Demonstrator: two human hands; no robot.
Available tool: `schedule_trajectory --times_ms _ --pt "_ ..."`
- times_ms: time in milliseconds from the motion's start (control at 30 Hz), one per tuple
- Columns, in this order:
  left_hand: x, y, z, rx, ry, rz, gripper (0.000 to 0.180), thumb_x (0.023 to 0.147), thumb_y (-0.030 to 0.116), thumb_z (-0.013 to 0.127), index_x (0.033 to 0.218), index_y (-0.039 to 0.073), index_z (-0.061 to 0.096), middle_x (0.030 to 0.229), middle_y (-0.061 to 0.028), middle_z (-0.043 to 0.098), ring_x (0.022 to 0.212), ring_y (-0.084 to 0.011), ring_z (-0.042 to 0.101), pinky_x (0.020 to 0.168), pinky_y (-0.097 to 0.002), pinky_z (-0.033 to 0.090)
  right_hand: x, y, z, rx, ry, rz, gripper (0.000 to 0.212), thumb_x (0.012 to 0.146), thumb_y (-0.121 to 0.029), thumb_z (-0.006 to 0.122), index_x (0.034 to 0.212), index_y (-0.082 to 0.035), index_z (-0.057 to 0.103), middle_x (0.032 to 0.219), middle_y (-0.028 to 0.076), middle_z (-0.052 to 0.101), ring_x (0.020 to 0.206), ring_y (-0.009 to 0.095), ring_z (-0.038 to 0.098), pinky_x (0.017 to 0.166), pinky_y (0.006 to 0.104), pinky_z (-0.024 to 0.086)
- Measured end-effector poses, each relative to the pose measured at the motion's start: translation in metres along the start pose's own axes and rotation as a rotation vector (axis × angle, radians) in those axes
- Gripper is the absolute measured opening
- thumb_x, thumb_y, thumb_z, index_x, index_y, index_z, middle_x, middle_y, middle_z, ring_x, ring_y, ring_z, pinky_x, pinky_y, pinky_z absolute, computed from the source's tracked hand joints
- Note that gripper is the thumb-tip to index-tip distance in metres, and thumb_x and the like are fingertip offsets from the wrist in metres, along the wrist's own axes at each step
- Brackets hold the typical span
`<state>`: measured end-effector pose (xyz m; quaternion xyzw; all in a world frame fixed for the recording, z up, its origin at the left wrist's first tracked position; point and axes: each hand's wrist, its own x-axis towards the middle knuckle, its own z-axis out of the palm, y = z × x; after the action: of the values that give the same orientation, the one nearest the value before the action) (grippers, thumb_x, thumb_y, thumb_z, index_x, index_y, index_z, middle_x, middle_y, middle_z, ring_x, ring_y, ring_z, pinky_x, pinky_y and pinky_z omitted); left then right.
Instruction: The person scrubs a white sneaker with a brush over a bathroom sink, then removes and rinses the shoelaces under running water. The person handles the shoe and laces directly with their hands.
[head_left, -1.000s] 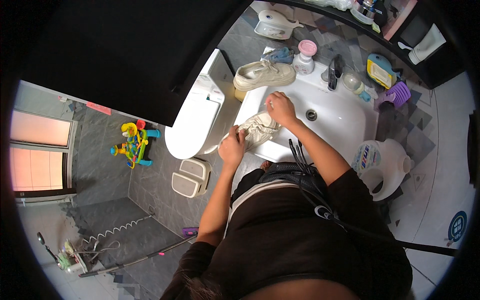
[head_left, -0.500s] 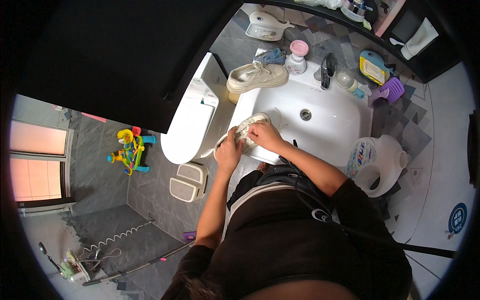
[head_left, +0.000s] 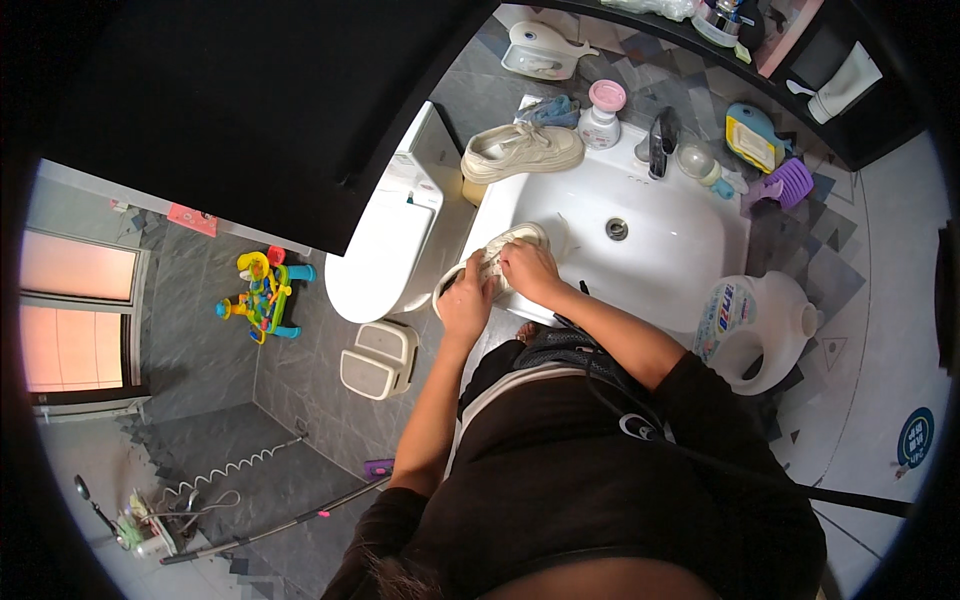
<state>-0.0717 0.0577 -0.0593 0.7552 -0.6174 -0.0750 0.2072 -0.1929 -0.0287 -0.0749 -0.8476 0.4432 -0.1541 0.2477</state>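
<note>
A cream sneaker [head_left: 525, 235] is held over the near left rim of the white washbasin [head_left: 680, 215]. My left hand [head_left: 467, 305] grips it at its heel end, thumb and fingers around the upper. My right hand [head_left: 528, 270] is closed over the lacing, its fingers pinching the shoelace; the exact fingertips are hidden. A thin loose strand trails from the shoe into the basin. The matching cream sneaker [head_left: 520, 152] lies on the basin's far left corner, its opening facing left.
Behind the basin stand a pink-topped pump bottle [head_left: 600, 125], a black faucet [head_left: 660, 140] and a blue cloth-like item [head_left: 550, 110]. A large white detergent jug [head_left: 765, 330] is to the right. On the left are a toilet [head_left: 375, 260], a step stool [head_left: 380, 360] and a colourful toy [head_left: 265, 295].
The whole view has shifted slightly. Both hands stay on the same sneaker; the right hand's fingers have moved a little along the lacing.
</note>
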Motion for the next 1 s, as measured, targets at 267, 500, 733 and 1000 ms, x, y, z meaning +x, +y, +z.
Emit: schedule_trajectory --times_ms 267,500,733,1000 --pt "0.002 0.001 0.001 0.029 -0.004 -0.046 0.043 0.079 0.026 0.063 0.118 0.018 0.049 0.073 -0.0128 0.065 0.061 -0.0317 0.063 0.054 -0.042 0.049 -0.002 0.008 0.003 0.381 -0.041 0.18 0.015 0.073 -0.015 0.063 0.08 -0.002 0.063 0.083 0.013 0.064 0.072 0.026 0.062 0.064 0.0358 0.048" --pt "0.004 0.005 -0.002 0.053 -0.044 -0.087 0.04 0.079 0.028 0.064 0.116 0.019 0.051 0.067 -0.0135 0.064 0.062 -0.0327 0.063 0.054 -0.0431 0.049 -0.001 0.019 0.0 0.869 -0.235 0.478 0.012 0.079 -0.012 0.06 0.084 -0.001 0.062 0.071 0.003 0.06 0.064 0.009 0.052 0.058 0.0256 0.042" --pt "0.007 0.002 -0.003 0.036 -0.062 -0.091 0.042 0.079 0.034 0.063 0.116 0.019 0.052 0.069 -0.014 0.065 0.063 -0.0329 0.064 0.056 -0.0429 0.05 -0.015 0.006 -0.027 0.168 0.075 -0.226 0.015 0.074 -0.01 0.062 0.089 -0.01 0.06 0.09 0.007 0.055 0.09 0.025 0.056 0.072 0.0383 0.049" --pt "0.008 0.008 -0.004 0.024 -0.068 -0.103 0.042 0.08 0.04 0.063 0.115 0.019 0.054 0.072 -0.0139 0.066 0.064 -0.0322 0.064 0.057 -0.0418 0.05 -0.011 0.013 -0.02 -0.098 0.031 -0.388 0.01 0.073 -0.009 0.057 0.081 -0.005 0.06 0.09 0.007 0.055 0.098 0.024 0.051 0.078 0.0363 0.048"
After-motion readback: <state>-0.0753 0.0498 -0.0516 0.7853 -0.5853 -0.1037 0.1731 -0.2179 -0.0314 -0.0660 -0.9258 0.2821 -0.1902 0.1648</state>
